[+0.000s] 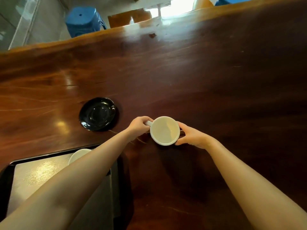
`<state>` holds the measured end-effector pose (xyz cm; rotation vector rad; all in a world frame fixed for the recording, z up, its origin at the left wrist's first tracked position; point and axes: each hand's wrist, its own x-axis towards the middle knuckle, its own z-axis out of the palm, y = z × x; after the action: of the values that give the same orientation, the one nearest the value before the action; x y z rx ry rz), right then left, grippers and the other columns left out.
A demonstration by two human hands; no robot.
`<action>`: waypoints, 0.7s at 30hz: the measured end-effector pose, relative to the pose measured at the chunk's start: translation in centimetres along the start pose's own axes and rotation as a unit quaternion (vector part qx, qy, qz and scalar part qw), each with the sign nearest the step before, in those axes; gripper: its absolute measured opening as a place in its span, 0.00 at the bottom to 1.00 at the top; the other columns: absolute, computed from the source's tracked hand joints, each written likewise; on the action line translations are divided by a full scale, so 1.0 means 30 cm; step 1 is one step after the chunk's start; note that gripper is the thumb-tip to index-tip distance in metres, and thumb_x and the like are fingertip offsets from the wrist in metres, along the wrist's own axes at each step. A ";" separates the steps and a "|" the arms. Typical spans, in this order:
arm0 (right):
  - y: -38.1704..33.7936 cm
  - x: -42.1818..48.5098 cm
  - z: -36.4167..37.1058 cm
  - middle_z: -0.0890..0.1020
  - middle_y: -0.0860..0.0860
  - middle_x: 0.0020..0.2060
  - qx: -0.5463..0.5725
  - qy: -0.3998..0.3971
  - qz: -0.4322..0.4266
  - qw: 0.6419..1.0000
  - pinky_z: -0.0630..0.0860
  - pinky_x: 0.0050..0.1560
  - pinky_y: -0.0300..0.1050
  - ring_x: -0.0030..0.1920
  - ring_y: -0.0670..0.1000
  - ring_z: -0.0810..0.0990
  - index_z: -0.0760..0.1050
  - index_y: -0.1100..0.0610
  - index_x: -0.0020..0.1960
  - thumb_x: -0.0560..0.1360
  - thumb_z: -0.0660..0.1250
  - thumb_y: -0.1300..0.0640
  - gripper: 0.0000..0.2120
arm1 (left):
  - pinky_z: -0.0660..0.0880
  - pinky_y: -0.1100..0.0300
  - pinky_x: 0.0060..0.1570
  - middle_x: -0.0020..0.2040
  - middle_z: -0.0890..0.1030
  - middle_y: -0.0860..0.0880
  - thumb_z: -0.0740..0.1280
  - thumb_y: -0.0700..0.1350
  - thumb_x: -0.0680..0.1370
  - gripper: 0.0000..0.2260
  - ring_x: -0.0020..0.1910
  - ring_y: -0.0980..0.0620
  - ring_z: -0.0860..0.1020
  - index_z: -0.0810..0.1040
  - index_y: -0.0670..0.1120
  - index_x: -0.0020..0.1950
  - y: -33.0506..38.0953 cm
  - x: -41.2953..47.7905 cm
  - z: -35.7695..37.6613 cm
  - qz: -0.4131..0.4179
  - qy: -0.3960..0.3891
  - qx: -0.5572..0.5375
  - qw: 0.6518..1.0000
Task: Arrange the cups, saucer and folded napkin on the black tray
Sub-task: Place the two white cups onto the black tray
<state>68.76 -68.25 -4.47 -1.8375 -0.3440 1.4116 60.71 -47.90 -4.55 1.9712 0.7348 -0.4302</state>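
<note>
A white cup [164, 130] stands upright on the dark wooden table, seen from above. My left hand [139, 125] grips its handle on the left side. My right hand [191, 135] cups its right wall with thumb and fingers. A black saucer [97, 113] lies empty on the table to the left of the cup. The black tray [33, 156] sits at the lower left, with a grey liner. A second white cup [78, 155] stands in the tray's far right corner, mostly hidden by my left forearm. No napkin is visible.
The long wooden table [216, 72] stretches across the view, its far edge at the top. Beyond that edge stand a blue plastic stool [83, 20] and another blue stool [230, 0].
</note>
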 end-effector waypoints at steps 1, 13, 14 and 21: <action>-0.001 -0.001 0.001 0.65 0.47 0.67 0.010 -0.005 0.001 1.000 0.65 0.64 0.47 0.64 0.48 0.64 0.58 0.45 0.72 0.68 0.69 0.71 0.41 | 0.76 0.70 0.34 0.43 0.79 0.50 0.69 0.35 0.72 0.09 0.38 0.58 0.78 0.81 0.47 0.48 -0.001 0.000 0.002 -0.010 0.000 -0.023 1.000; -0.140 -0.079 0.024 0.67 0.48 0.66 0.000 0.001 -0.081 0.997 0.66 0.69 0.55 0.67 0.53 0.66 0.58 0.44 0.72 0.68 0.72 0.69 0.42 | 0.78 0.70 0.31 0.45 0.79 0.45 0.68 0.33 0.73 0.09 0.38 0.56 0.79 0.80 0.41 0.52 0.058 -0.129 -0.111 -0.005 0.072 -0.140 0.988; -0.170 -0.087 0.032 0.67 0.48 0.66 -0.010 -0.002 -0.089 0.996 0.66 0.69 0.54 0.67 0.52 0.66 0.57 0.44 0.72 0.68 0.72 0.68 0.42 | 0.79 0.69 0.32 0.46 0.79 0.45 0.69 0.33 0.73 0.09 0.39 0.55 0.79 0.79 0.41 0.53 0.062 -0.148 -0.132 -0.005 0.082 -0.146 0.986; -0.402 -0.119 0.108 0.67 0.49 0.68 -0.110 -0.053 -0.153 0.981 0.65 0.70 0.57 0.67 0.52 0.67 0.57 0.45 0.73 0.67 0.75 0.63 0.42 | 0.77 0.67 0.32 0.46 0.80 0.46 0.75 0.36 0.69 0.14 0.43 0.53 0.79 0.80 0.44 0.53 0.055 -0.315 -0.312 -0.022 0.166 -0.158 0.973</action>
<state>67.43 -61.19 6.33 -1.7902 -0.8300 1.2989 54.61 -43.31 6.46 1.7433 0.9930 -0.0019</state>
